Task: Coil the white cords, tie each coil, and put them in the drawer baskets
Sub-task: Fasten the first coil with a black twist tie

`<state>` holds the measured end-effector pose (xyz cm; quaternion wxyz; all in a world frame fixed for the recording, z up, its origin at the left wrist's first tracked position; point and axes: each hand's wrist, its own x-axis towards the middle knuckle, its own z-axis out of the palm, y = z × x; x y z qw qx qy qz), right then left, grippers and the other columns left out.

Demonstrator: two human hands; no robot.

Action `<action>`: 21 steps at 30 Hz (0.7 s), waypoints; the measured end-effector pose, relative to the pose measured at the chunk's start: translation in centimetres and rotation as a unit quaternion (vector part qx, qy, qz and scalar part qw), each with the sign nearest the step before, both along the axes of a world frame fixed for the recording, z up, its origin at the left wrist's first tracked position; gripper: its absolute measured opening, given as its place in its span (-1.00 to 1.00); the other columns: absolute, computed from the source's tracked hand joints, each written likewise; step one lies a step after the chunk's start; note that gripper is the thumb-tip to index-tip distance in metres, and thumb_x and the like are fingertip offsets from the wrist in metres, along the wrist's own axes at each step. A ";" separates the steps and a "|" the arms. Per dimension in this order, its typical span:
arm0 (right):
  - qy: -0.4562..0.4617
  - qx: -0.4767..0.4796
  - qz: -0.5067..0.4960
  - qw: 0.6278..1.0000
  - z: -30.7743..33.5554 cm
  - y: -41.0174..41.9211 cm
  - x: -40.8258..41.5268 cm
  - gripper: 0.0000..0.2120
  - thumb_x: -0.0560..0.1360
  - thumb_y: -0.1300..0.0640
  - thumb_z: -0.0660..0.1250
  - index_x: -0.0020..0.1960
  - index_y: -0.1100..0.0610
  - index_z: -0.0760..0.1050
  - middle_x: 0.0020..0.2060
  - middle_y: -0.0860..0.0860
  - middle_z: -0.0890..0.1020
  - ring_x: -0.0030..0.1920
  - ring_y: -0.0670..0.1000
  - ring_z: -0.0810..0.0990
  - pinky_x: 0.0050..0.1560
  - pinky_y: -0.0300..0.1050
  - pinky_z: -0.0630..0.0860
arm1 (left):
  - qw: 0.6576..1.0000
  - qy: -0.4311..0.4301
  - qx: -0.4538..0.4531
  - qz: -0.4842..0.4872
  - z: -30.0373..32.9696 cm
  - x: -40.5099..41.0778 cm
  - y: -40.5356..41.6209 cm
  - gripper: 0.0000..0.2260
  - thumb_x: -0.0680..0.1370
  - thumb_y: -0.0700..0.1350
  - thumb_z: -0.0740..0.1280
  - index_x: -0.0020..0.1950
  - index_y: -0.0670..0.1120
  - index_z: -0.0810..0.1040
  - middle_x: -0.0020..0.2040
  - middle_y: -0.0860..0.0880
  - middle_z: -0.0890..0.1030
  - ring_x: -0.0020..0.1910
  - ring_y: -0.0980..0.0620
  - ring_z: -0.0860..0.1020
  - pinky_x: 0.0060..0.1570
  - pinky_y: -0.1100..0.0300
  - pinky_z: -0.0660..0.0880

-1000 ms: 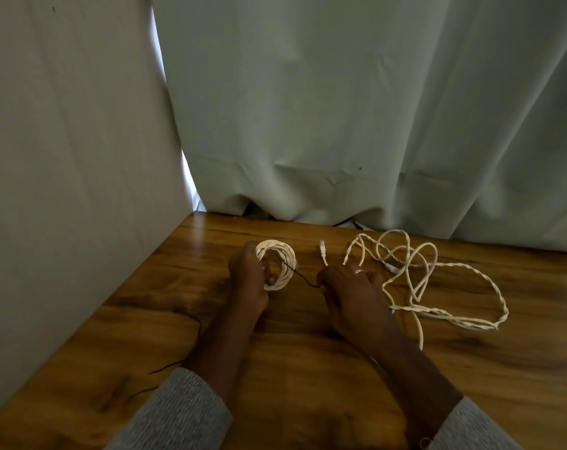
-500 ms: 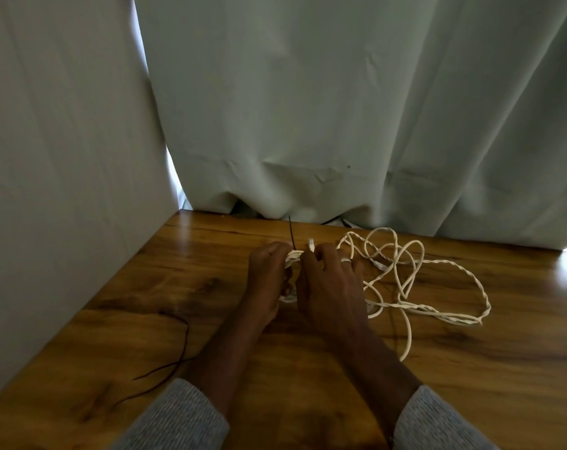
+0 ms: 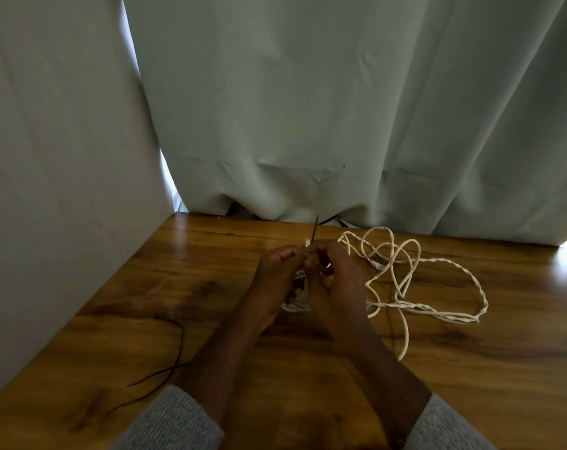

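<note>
A small coil of white cord [image 3: 295,305] sits between my two hands, mostly hidden behind them; only its lower loops show. My left hand [image 3: 277,274] grips the coil from the left with curled fingers. My right hand [image 3: 335,274] pinches a thin dark tie [image 3: 315,229] whose end sticks up above the fingers. A second white twisted cord [image 3: 415,287] lies loose and tangled on the wooden table [image 3: 178,287], just right of my right hand.
A thin dark string [image 3: 175,352] lies on the table at the front left. A pale wall [image 3: 64,190] stands on the left and a grey-green curtain [image 3: 340,108] hangs along the table's far edge.
My right hand has come across to the coil and now meets my left hand. The dark tie, earlier stretched between the hands, now points upward.
</note>
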<state>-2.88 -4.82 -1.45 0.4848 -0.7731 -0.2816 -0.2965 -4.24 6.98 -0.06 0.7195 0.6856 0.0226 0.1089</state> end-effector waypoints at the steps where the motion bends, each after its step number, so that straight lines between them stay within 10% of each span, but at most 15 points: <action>1: 0.017 0.014 0.008 1.000 0.0 0.0 0.0 -0.80 0.56 0.31 0.36 0.10 0.06 0.52 -0.09 -0.12 0.60 -0.07 -0.16 0.57 -0.11 -0.43 0.44 | 1.000 -0.001 -0.003 0.004 -0.1 0.1 -0.2 -0.83 0.57 -0.02 0.36 -0.14 -0.06 0.67 -0.25 -0.07 0.63 -0.37 -0.03 0.48 -0.48 0.22 0.33; 6: 0.017 0.071 0.016 0.997 0.4 -1.0 0.2 -0.83 0.60 0.29 0.32 0.07 0.05 0.53 -0.09 -0.15 0.61 -0.05 -0.16 0.60 -0.09 -0.34 0.49 | 0.994 0.026 -0.096 0.038 0.2 0.2 -0.4 -0.83 0.57 -0.15 0.29 -0.18 -0.09 0.62 -0.35 -0.01 0.59 -0.44 0.08 0.51 -0.54 0.30 0.33; 11: -0.055 -0.133 0.013 0.989 -0.6 -2.6 1.5 -0.75 0.46 0.11 0.44 0.13 0.01 0.58 0.15 -0.04 0.53 0.18 -0.06 0.46 0.10 0.10 0.49 | 0.985 0.058 -0.153 0.047 0.3 -0.1 0.1 -0.87 0.56 -0.15 0.30 -0.13 -0.10 0.62 -0.41 0.02 0.57 -0.54 0.17 0.48 -0.54 0.32 0.32; 21: -0.012 -0.117 0.031 0.993 -0.2 -1.0 0.7 -0.81 0.48 0.17 0.47 0.05 -0.06 0.63 0.19 -0.07 0.54 0.24 -0.01 0.50 0.18 -0.06 0.42 | 0.993 0.041 -0.099 0.039 -0.3 0.2 -0.2 -0.84 0.58 -0.11 0.31 -0.06 -0.15 0.64 -0.27 -0.11 0.58 -0.38 -0.01 0.48 -0.44 0.20 0.33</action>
